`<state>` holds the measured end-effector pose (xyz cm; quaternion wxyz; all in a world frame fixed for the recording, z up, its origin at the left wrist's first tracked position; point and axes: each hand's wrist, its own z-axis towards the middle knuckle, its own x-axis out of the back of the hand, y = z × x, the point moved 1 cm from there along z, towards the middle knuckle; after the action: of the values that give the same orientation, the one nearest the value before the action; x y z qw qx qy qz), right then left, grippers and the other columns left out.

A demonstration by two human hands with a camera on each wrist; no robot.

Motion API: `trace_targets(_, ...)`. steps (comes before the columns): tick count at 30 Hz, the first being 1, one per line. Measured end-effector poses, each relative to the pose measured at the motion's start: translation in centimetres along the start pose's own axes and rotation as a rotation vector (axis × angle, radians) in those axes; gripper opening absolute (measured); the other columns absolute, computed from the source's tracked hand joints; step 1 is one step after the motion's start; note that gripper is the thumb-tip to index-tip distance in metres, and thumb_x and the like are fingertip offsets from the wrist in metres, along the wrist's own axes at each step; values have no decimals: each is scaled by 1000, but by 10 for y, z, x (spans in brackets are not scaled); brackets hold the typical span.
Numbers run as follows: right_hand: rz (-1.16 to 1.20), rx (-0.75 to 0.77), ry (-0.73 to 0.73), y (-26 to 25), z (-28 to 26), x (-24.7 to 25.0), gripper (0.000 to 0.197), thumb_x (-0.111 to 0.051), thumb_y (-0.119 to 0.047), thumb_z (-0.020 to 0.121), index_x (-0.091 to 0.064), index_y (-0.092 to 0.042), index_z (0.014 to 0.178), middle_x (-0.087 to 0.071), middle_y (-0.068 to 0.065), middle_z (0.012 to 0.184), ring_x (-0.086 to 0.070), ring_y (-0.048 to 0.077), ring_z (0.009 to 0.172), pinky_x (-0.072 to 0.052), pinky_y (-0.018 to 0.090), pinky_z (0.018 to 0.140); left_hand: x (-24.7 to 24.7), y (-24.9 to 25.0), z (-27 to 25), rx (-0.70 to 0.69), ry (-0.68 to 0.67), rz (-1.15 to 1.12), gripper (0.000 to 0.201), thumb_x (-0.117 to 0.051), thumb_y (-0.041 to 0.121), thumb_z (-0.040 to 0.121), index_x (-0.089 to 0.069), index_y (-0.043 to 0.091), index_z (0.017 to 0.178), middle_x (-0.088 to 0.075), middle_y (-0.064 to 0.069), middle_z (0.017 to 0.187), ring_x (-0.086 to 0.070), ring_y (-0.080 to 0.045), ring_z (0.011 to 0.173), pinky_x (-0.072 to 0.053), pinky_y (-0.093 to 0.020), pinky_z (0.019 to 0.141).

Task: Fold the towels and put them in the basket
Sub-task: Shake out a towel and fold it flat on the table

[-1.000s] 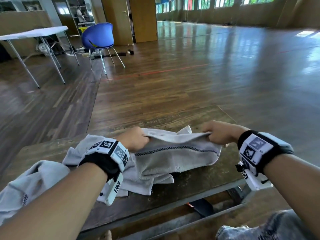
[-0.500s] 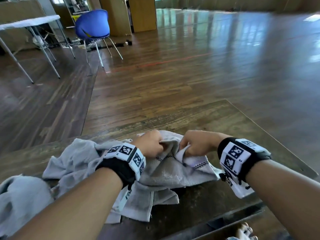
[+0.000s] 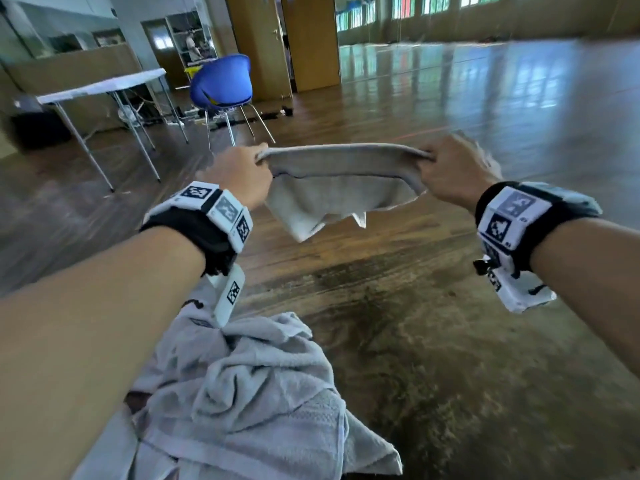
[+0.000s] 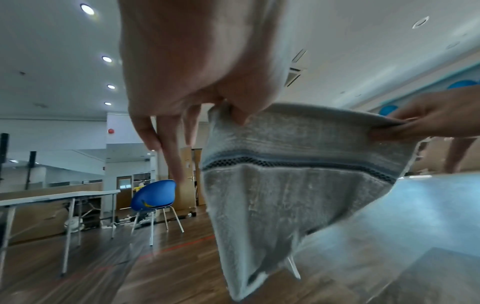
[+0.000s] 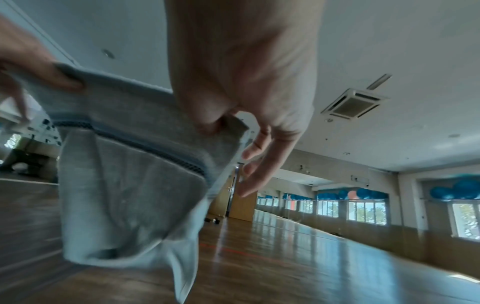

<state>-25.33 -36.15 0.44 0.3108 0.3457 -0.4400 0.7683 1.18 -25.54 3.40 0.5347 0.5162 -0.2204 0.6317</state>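
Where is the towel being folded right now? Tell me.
In the head view the towel hangs mid-air at centre, stretched between the left hand and right hand, above the table.

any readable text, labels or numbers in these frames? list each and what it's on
No readable words in any view.
Wrist bands on the left hand and right hand: black-and-white square marker patterns only; tiny digits beside them are too blurred.
Held towel: woven stripe, no lettering.

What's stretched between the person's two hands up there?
A grey towel, pinched at its top corners by the left hand and right hand; clearest in the head view.
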Motion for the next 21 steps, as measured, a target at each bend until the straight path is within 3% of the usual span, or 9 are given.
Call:
trace_targets(3,-89,-91,-38,3,-1,3,29,-52,-49,94,-75,-34,103,-68,13,109,-67,39,87,-57,46,83,-3,-10,-1,40,-149,-75,46,-47,15,97,-58,28,139,-65,-11,129,-65,-39,109,-57,-27,77)
trace_targets(6,-59,-217,-260,4,0,-6,33,-49,-30,101,-70,-5,93,-71,20,81,-71,34,69,-61,45,64,-18,-10,-5,153,-242,-473,33,-49,5,98,-61,7,129,-69,-16,112,-72,-32,92,-62,-35,68)
trace_targets(8,96,-339,-353,5,-1,-14,26,-46,-15,103,-63,1,92,-70,19,66,-64,27,46,-60,40,53,-28,-9,-11,292,-308,-761,29,-45,6,101,-60,5,125,-68,-20,113,-73,-33,84,-64,-42,68)
trace_targets(11,193,-366,-386,12,0,-22,22,-48,-7,99,-66,-1,111,-75,23,85,-71,36,63,-61,53,71,-41,-15,-10,264,-299,-773,21,-51,15,101,-69,11,112,-70,-22,104,-70,-38,86,-60,-45,81)
trace_targets(13,266,-311,-321,18,2,-25,34,-46,0,95,-72,-12,113,-74,17,93,-74,38,78,-62,55,75,-42,-17,-8,126,-223,-636,20,-55,18,100,-74,14,104,-63,-16,81,-58,-29,69,-49,-32,69)
trace_targets(15,381,-224,-188,24,5,-23,44,-46,7,93,-76,-18,113,-72,8,88,-68,26,72,-61,44,68,-41,-17,-8,17,-139,-585,22,-54,18,99,-76,22,104,-56,-5,72,-46,-16,60,-35,-25,54)
trace_targets(18,368,-18,-49,28,4,-19,34,-56,-3,95,-77,-22,112,-71,-1,83,-52,5,61,-41,23,56,-38,-18,-10,10,-118,-593,20,-55,27,100,-75,28,102,-56,-1,70,-43,-13,58,-29,-22,48)
trace_targets(19,306,26,-53,29,0,-17,30,-57,-9,96,-78,-27,108,-71,-3,84,-54,5,64,-41,23,57,-41,-19,-12,25,-144,-564,21,-54,27,101,-74,26,95,-51,0,65,-40,-13,56,-27,-24,47)
trace_targets(21,31,64,-161,32,-8,-18,25,-58,-19,96,-74,-36,87,-70,2,93,-60,20,74,-45,30,65,-49,-23,-20,37,-247,-438,23,-52,19,101,-70,26,88,-46,0,61,-41,-18,59,-27,-26,50)
